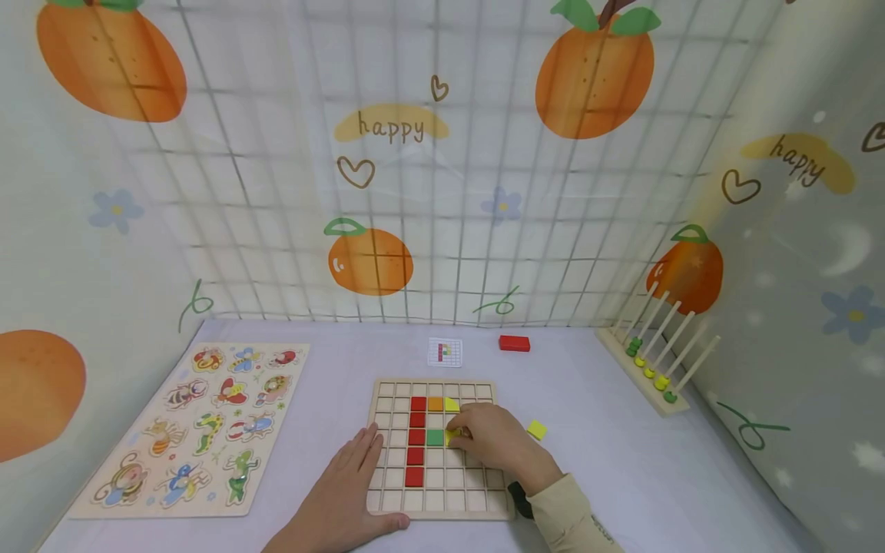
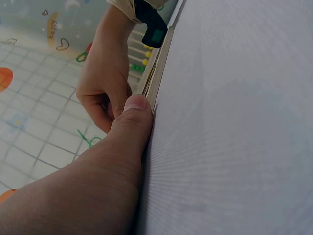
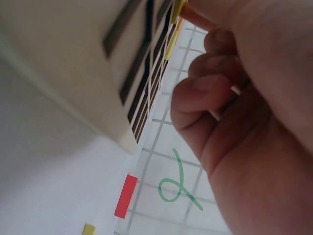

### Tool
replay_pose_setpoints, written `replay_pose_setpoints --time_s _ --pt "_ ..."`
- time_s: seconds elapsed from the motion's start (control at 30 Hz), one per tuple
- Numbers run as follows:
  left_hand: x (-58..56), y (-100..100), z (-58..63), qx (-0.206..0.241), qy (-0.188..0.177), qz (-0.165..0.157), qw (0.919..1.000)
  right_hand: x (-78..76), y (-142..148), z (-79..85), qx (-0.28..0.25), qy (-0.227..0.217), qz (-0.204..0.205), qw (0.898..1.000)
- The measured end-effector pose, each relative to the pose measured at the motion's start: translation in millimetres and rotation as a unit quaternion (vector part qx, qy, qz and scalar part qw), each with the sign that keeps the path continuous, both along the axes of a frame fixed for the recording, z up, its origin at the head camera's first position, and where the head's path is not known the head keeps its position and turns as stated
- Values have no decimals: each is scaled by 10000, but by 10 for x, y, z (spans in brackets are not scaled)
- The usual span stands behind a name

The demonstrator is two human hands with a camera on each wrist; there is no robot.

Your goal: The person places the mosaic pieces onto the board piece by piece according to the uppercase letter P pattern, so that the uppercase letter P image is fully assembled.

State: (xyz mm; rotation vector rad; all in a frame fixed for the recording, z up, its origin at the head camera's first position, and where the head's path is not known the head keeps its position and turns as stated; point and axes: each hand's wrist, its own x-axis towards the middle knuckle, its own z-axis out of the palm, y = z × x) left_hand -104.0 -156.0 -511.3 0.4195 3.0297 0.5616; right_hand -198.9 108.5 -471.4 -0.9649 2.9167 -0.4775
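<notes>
A wooden grid board [image 1: 477, 503] lies on the table. Its cells hold a column of red square tiles [image 1: 415, 455], an orange tile [image 1: 435, 404], a green tile [image 1: 434, 438] and a yellow tile [image 1: 452, 404] in the top coloured row. My right hand [image 1: 499, 439] pinches another yellow tile [image 3: 177, 11] at the cell right of the green one; its fingers partly hide that tile. My left hand [image 1: 343, 491] rests against the board, straight fingers along the left edge and thumb at the near edge. In the left wrist view the thumb [image 2: 133, 120] touches the board's side.
Behind the board lie a pattern card [image 1: 445, 352] and a red block [image 1: 515, 343]. A loose yellow tile [image 1: 536, 429] is right of it. An insect puzzle board [image 1: 155, 491] lies left; a peg stand with beads [image 1: 667, 407] stands far right. Printed curtains surround the table.
</notes>
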Motion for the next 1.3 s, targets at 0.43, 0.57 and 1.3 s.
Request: replay_pose_setpoints --time_s 0.43,0.57,1.3 --pt "11 -4 1 63 74 -56 9999 -78 229 46 -411 -342 -475 9974" --pt "11 -2 2 81 70 -53 9999 -146 405 86 -567 -495 -826 9937" --pt "-3 2 9 2 -5 8 10000 -283 1393 -4 -1189 -1532 -2168 9568"
